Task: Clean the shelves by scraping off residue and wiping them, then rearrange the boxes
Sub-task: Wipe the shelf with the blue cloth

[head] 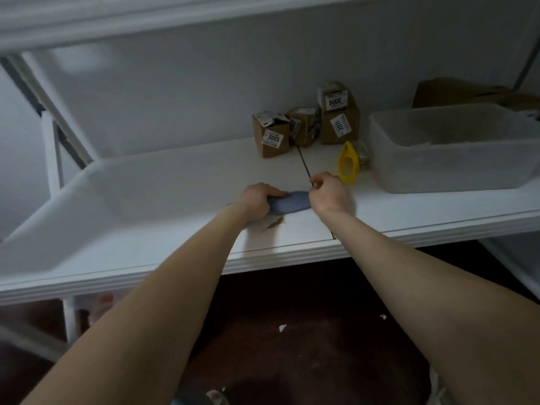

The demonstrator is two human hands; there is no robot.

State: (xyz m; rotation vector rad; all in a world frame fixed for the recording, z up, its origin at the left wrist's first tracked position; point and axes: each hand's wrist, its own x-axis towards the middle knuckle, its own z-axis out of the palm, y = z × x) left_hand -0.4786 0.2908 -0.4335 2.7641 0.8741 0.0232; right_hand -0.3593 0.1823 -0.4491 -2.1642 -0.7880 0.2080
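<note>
A blue cloth (289, 202) lies on the white shelf (163, 200). My left hand (258, 197) grips its left end. My right hand (330, 195) is closed at the cloth's right end, with fingers pinched above the dark seam between shelf panels; whether it holds the cloth is unclear. A brown patch of residue (274, 223) shows just in front of the cloth. Small cardboard boxes with number labels stand at the back: 3005 (270, 135), one behind it (302, 127), 2011 (340, 124) with 3004 (336, 96) stacked on top.
A yellow-handled brush (348, 163) lies right of my right hand. A translucent plastic bin (455, 147) fills the shelf's right side, with brown cardboard (455, 92) behind it. Another shelf runs overhead. Below, the floor is dark with white scraps (282, 327).
</note>
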